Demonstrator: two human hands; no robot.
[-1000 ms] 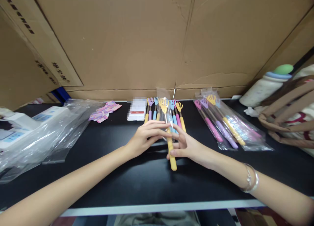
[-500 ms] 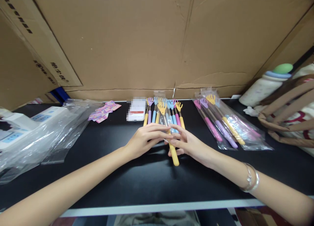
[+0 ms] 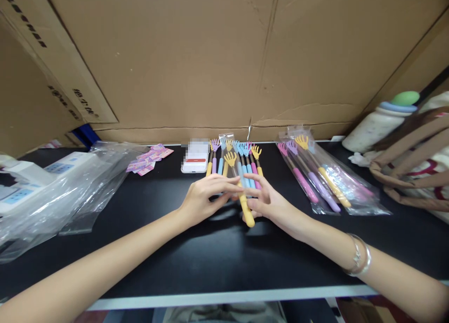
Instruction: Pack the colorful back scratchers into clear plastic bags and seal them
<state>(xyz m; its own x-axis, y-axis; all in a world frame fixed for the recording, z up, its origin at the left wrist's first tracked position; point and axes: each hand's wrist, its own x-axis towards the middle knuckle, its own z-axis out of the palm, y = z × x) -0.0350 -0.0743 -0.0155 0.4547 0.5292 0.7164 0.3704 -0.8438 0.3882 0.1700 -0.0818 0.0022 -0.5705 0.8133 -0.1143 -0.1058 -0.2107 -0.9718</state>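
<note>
Yellow back scratcher [image 3: 242,197] is lying at the middle of the frame, claw end pointing away from me, half inside a thin clear sleeve [image 3: 228,173]. I am pinching sleeve and scratcher with my left hand [image 3: 205,199] while my right hand [image 3: 268,204] is gripping the yellow handle. I am judging that the claw could snag the film and tear it, or the slick handle could slip and knock the loose row of scratchers [image 3: 238,159] just behind. At centre right, two clear bags [image 3: 326,178] are each holding pink, purple and yellow scratchers. At the left, a crumpled plastic bag [image 3: 52,197] is covering white boxes [image 3: 21,183]. A tote bag [image 3: 417,164] is sitting at the right edge, contents hidden.
</note>
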